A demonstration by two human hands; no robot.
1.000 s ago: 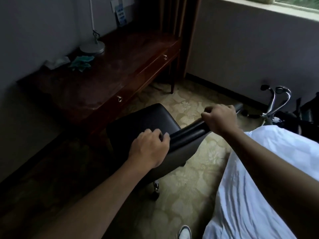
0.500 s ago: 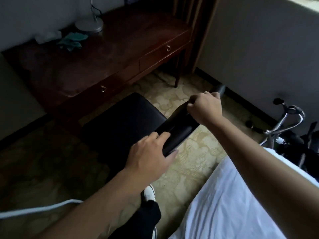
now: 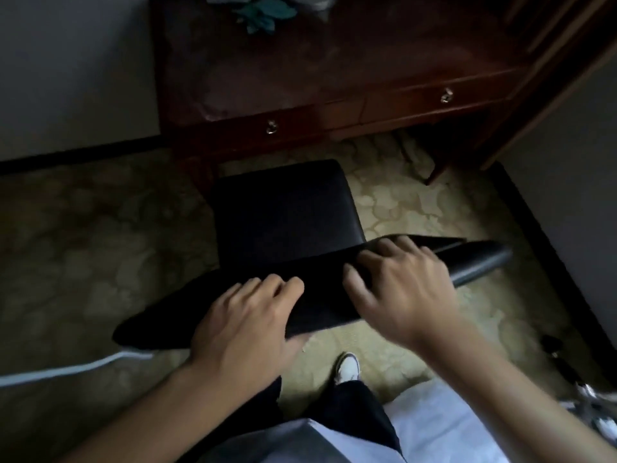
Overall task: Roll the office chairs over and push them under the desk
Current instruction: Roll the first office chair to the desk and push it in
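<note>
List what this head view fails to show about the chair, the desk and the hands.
- Black padded office chair: base and wheels hidden beneath its own seat.
- Dark red wooden desk: back cut off by the top edge; the teal crumpled item on it is blurred.
- Right hand: motion-blurred, grip on the backrest unclear.
- Left hand: thumb hidden behind the backrest.

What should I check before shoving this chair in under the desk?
1. Left hand on the chair back: ok, fingers curled over its top.
2. Right hand grip: ok, also on the backrest.
3. Seat facing the desk: ok, front edge points at it.
4. Seat under the desk: not ok, it sits on the carpet in front.
5. Clearance below the drawers: cannot tell.
6. Wheels rolling free: cannot tell, hidden.
</note>
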